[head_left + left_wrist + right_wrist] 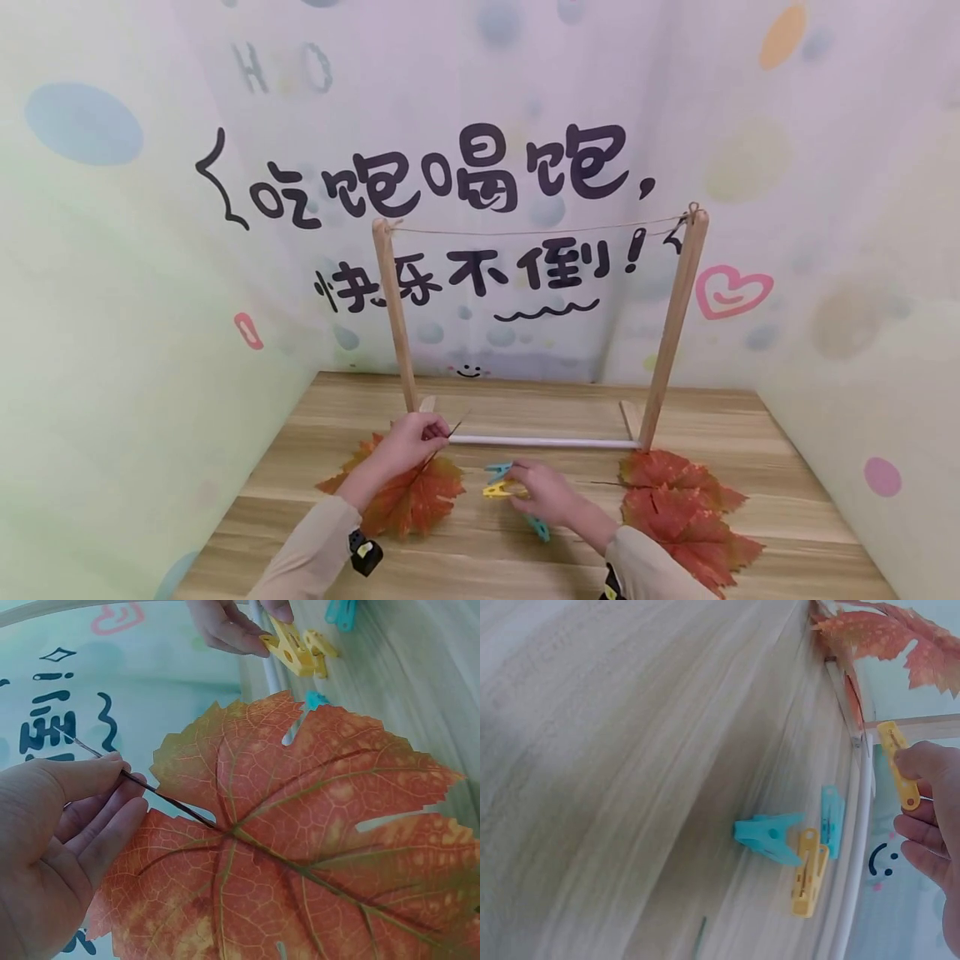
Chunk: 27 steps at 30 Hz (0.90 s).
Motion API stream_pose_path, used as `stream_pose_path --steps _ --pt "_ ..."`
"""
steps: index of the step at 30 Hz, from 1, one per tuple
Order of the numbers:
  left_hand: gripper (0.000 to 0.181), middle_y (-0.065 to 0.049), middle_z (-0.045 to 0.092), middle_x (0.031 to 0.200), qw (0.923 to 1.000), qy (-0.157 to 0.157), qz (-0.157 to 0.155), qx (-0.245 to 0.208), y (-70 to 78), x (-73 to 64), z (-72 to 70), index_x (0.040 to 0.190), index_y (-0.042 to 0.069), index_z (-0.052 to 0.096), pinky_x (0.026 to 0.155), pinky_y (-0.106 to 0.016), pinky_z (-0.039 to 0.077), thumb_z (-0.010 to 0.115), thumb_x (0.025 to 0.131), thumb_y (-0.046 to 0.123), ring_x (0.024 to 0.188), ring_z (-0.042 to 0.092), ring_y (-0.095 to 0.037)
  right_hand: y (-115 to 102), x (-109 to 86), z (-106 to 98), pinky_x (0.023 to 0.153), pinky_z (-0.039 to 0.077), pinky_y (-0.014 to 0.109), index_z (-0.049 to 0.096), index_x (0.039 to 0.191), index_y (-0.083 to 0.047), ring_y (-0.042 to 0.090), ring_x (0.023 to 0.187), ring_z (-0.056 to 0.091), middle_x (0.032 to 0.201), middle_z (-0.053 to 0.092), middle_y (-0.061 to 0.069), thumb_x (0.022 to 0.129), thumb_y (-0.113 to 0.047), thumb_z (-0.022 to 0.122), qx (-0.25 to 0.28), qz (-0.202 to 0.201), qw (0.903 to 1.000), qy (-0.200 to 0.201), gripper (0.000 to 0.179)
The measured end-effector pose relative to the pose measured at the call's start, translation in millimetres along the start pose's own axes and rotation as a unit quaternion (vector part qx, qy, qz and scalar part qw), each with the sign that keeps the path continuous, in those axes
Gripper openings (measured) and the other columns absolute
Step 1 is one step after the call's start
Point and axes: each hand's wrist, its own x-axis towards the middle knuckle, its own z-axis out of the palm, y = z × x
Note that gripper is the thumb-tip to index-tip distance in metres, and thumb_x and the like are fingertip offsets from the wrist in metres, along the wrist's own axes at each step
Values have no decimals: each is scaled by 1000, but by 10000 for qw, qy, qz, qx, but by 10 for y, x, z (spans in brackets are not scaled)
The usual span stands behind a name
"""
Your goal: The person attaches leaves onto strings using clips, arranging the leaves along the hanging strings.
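My left hand (411,446) pinches the dark stem of a red-orange artificial maple leaf (292,802) between thumb and fingers. In the left wrist view the leaf spreads out to the right of the fingertips. My right hand (549,493) holds a yellow clothespin (898,766) between thumb and fingers. Below and to the left of that hand in the right wrist view, a second yellow clothespin (807,876) lies on the table beside two turquoise clothespins, one tipped on its side (771,835) and one lying farther back (831,821).
A wooden frame stands behind my hands, with a left post (395,317), a right post (672,333) and a white rod (540,442) low between them. A thin string (532,232) joins the post tops. More maple leaves (678,521) lie at the right.
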Motion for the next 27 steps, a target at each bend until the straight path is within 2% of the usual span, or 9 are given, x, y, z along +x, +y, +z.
stream_pose_path --steps 4,7,13,20,27 --pt "5 -2 61 74 9999 83 113 -4 6 42 -25 83 -2 63 62 -21 49 65 81 2 69 57 -12 -30 9 -59 68 50 22 62 105 1 15 82 60 93 60 5 79 -17 69 13 -69 9998 165 33" --pt "6 -2 61 74 9997 127 223 12 0 63 -32 82 -3 63 61 -21 49 65 81 3 70 57 -12 -55 7 -100 63 48 19 65 100 -2 15 78 59 90 59 3 79 -18 69 -30 -72 9998 160 26" --pt "4 -2 62 76 9997 137 196 57 30 108 -54 84 -1 64 62 -20 48 65 82 3 71 58 -12 -88 -19 -182 62 47 19 65 95 -4 16 76 58 88 57 3 78 -15 70 -7 -161 9997 175 21" --pt "4 -3 64 77 9993 227 249 134 108 236 -155 85 0 65 63 -23 50 64 82 4 71 59 -13 -36 33 -301 63 46 20 63 93 -9 9 76 50 87 54 0 75 -18 74 -508 -571 9957 527 23" --pt "8 -4 65 76 9976 474 378 320 183 368 -281 83 -1 65 63 -24 50 66 81 7 69 59 -13 -25 74 -489 61 46 21 63 95 -10 8 76 52 89 54 -1 75 -21 74 -799 -624 9936 506 25"
